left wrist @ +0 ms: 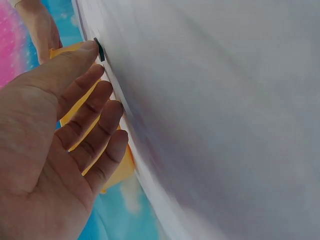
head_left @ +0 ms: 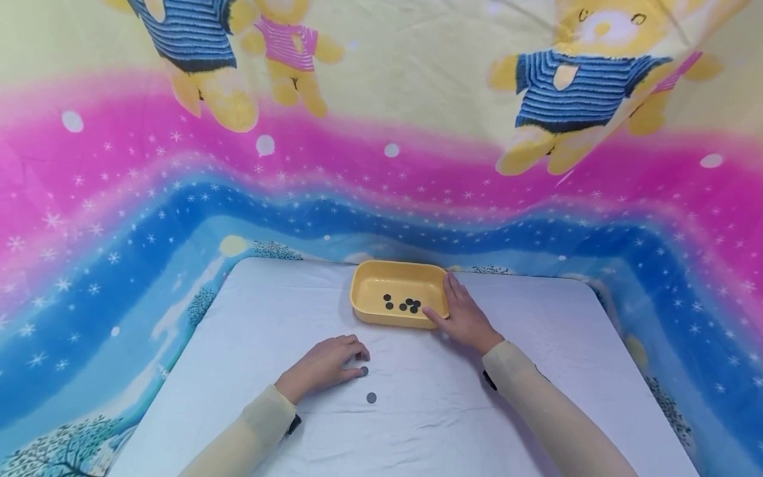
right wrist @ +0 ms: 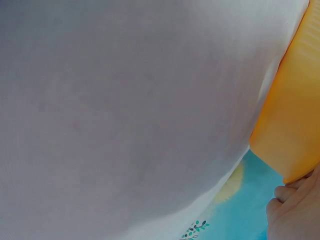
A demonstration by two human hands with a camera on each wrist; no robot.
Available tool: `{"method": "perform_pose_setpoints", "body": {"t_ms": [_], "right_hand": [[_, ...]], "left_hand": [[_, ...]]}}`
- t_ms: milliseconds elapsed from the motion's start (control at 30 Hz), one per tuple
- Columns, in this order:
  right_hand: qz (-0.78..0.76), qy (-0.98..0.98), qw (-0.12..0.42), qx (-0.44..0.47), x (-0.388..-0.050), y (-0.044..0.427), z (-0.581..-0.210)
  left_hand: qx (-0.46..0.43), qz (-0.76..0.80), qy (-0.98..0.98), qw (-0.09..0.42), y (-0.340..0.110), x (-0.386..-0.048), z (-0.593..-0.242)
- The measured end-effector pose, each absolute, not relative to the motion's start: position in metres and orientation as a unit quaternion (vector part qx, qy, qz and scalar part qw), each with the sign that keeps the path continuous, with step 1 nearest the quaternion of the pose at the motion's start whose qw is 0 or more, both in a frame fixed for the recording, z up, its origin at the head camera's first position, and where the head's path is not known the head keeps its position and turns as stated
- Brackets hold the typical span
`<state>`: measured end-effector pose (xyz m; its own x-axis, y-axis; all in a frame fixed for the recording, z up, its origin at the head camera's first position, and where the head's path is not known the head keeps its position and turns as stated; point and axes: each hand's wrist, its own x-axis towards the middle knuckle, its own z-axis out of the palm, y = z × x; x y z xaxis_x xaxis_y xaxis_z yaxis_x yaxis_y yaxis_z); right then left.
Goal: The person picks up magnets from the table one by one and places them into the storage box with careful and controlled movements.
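At the far edge of the table is a yellow plastic tray with several small dark discs inside. My right hand grips its right end, the thumb over the front rim and the fingers along the end wall. Nearer me, my left hand is low over the table, fingers loosely bent. Its thumb tip touches a dark disc, seen edge-on as a dark disc in the left wrist view; the fingertips are slightly apart from it. Another grey disc lies flat just nearer.
A white cloth with light wrinkles covers the table. Behind and at both sides hangs a printed curtain with bears and snowflakes, close against the table's far edge and the tray's back.
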<state>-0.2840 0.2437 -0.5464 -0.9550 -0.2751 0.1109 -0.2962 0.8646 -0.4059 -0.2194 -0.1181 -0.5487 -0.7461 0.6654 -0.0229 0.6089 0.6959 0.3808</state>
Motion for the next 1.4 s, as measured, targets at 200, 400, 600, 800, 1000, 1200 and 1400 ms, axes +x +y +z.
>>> {"method": "perform_pose_setpoints", "body": {"t_ms": [200,400,600,800,1000,1200,1400], "right_hand": [[0.215,-0.966,0.022,0.145,-0.2842,0.2431,-0.5462],[0.213,-0.966,0.021,0.145,-0.2854,0.2435,-0.5475],[0.213,-0.966,0.021,0.144,-0.2843,0.2433,-0.5465],[0.214,-0.966,0.023,0.146,-0.2833,0.2431,-0.5455],[0.216,-0.966,0.019,0.143,-0.282,0.2421,-0.5447],[0.216,-0.965,0.025,0.145,-0.2816,0.2418,-0.5442],[0.217,-0.965,0.024,0.145,-0.2818,0.2414,-0.5446]], "left_hand": [[0.354,0.178,0.915,0.084,-0.1181,-0.2196,-0.5487],[0.366,0.179,0.91,0.078,-0.1185,-0.2203,-0.5495],[0.368,0.18,0.909,0.076,-0.1183,-0.2203,-0.5496],[0.364,0.18,0.91,0.079,-0.1168,-0.219,-0.5485],[0.364,0.175,0.911,0.086,-0.115,-0.2188,-0.5493],[0.364,0.187,0.908,0.09,-0.1141,-0.2171,-0.5487],[0.369,0.203,0.902,0.09,-0.1156,-0.2162,-0.5477]]}}
